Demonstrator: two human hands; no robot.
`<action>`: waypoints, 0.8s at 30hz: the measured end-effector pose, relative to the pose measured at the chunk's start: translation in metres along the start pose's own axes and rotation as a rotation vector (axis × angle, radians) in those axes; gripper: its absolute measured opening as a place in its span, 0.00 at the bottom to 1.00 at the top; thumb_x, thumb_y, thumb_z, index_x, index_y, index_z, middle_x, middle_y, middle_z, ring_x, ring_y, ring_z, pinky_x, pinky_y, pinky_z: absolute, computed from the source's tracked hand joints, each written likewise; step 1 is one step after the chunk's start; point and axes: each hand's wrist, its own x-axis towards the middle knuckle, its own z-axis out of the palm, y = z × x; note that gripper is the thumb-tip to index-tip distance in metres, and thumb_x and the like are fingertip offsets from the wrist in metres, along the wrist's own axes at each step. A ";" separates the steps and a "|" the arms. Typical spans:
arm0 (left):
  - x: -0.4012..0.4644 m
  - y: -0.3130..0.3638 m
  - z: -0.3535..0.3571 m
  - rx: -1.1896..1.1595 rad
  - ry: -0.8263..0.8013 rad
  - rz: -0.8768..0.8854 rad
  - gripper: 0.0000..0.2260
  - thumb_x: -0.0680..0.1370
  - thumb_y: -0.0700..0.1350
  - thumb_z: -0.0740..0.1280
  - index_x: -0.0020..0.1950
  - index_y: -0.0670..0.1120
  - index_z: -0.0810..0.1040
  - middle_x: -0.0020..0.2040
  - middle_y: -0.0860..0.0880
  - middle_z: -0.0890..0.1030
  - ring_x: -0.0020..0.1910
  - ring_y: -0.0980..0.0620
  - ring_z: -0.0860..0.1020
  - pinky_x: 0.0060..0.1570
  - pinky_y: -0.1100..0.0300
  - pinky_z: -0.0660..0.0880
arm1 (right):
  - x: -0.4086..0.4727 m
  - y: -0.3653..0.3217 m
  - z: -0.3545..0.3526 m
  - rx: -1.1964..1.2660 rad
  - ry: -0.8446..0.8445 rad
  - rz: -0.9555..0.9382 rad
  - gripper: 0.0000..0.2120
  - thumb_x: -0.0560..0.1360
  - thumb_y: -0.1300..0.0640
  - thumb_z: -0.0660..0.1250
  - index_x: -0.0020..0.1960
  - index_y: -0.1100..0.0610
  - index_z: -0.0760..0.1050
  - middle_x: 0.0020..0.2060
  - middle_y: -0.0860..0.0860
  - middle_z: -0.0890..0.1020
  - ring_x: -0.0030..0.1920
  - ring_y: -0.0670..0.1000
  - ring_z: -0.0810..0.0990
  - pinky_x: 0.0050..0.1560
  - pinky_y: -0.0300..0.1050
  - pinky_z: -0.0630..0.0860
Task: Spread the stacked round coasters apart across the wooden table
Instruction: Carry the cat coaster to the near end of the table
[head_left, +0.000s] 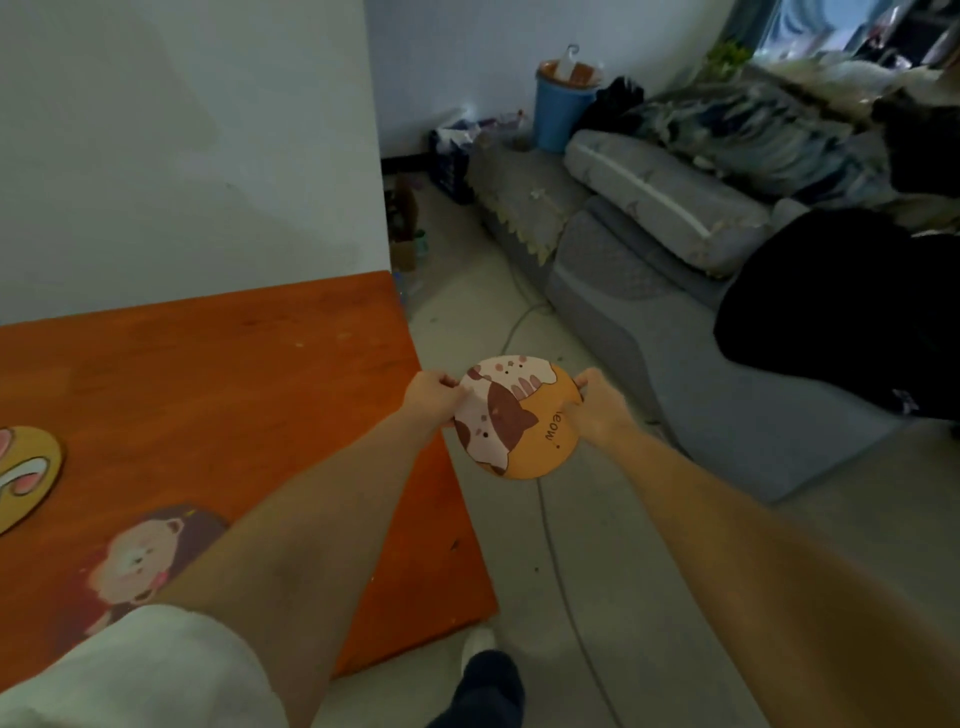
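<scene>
Coasters: three are seen; a cat coaster (517, 415) is held in the air past the right edge of the surface (218, 374); two lie flat on it, a yellow coaster (26, 473) at the left edge, a bear coaster (150, 556) near the front.
Left hand (434, 397): fingers are closed on the cat coaster's left rim.
Right hand (597, 408): fingers are closed on its right rim.
Surface: orange wood, set against a white wall (182, 145).
Room: one grey sofa (649, 270), one blue bin (561, 111), a pale floor (597, 545).
</scene>
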 end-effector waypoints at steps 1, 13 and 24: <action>0.011 0.006 0.001 -0.017 0.007 -0.022 0.11 0.78 0.40 0.64 0.58 0.36 0.76 0.57 0.38 0.80 0.56 0.40 0.79 0.50 0.52 0.79 | 0.015 -0.004 -0.002 0.001 -0.014 -0.009 0.04 0.76 0.62 0.60 0.48 0.56 0.65 0.44 0.54 0.76 0.46 0.54 0.74 0.45 0.49 0.73; 0.096 0.051 -0.015 -0.099 0.265 -0.168 0.06 0.79 0.39 0.62 0.42 0.44 0.74 0.39 0.46 0.76 0.36 0.51 0.74 0.30 0.62 0.73 | 0.177 -0.069 0.003 -0.155 -0.277 -0.269 0.07 0.76 0.59 0.64 0.47 0.54 0.65 0.36 0.47 0.73 0.42 0.52 0.74 0.30 0.39 0.62; 0.085 0.020 -0.017 -0.390 0.731 -0.457 0.06 0.79 0.40 0.62 0.42 0.41 0.69 0.35 0.46 0.71 0.40 0.46 0.72 0.32 0.58 0.72 | 0.252 -0.147 0.081 -0.291 -0.731 -0.683 0.06 0.75 0.61 0.64 0.50 0.58 0.69 0.41 0.51 0.76 0.44 0.53 0.78 0.42 0.51 0.78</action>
